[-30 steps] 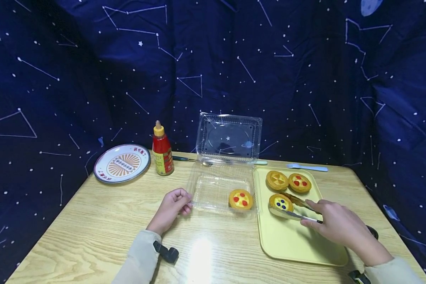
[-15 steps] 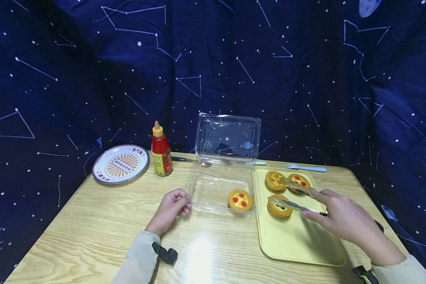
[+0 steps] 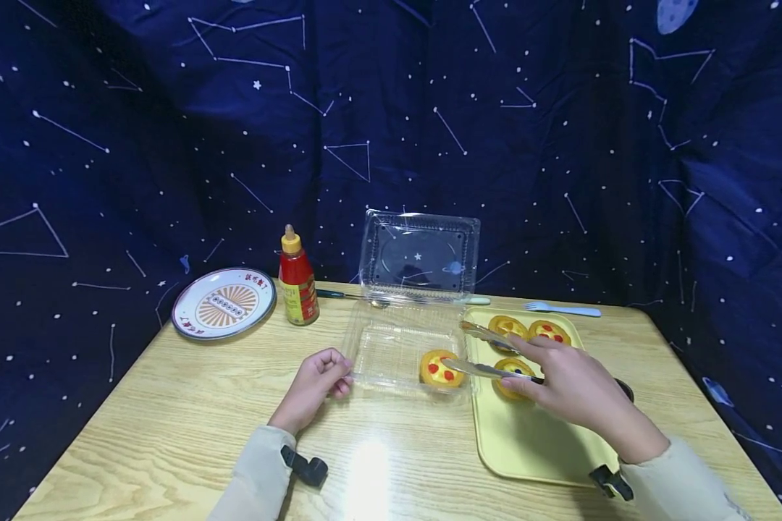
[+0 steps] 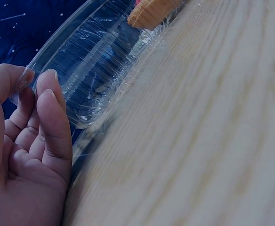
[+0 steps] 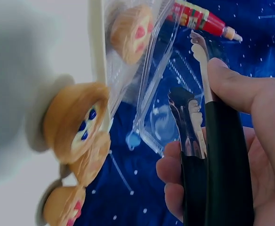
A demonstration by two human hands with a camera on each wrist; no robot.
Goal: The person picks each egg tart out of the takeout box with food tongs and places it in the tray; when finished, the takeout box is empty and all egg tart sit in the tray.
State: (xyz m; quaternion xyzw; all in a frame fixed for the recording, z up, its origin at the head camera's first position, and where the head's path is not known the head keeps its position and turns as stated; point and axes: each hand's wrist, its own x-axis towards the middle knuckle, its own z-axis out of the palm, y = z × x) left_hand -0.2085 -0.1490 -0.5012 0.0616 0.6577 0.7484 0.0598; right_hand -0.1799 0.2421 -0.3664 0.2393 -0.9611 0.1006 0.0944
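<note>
My left hand (image 3: 313, 387) pinches the near left corner of an open clear plastic container (image 3: 387, 347), also seen in the left wrist view. Inside its right end sits a tart with red pieces (image 3: 433, 378). My right hand (image 3: 573, 380) holds metal tongs with black handles (image 5: 227, 165). Their arms stand apart with nothing between them, above the container's right edge. On the yellow tray (image 3: 528, 452) rest a tart with blue dots (image 5: 84, 123), a plain-topped tart (image 3: 505, 325) and another red-topped tart (image 3: 550, 331), partly covered by the hand in the head view.
A red sauce bottle (image 3: 297, 286) stands left behind the container, beside a white patterned plate (image 3: 224, 304). A light blue fork (image 3: 563, 310) lies behind the tray. The container's raised lid (image 3: 420, 253) stands before a dark starry curtain (image 3: 391, 108).
The tongs have come up from around the blue-dotted tart and moved left to the container's edge, with the tart left on the tray. My left hand has stayed in place.
</note>
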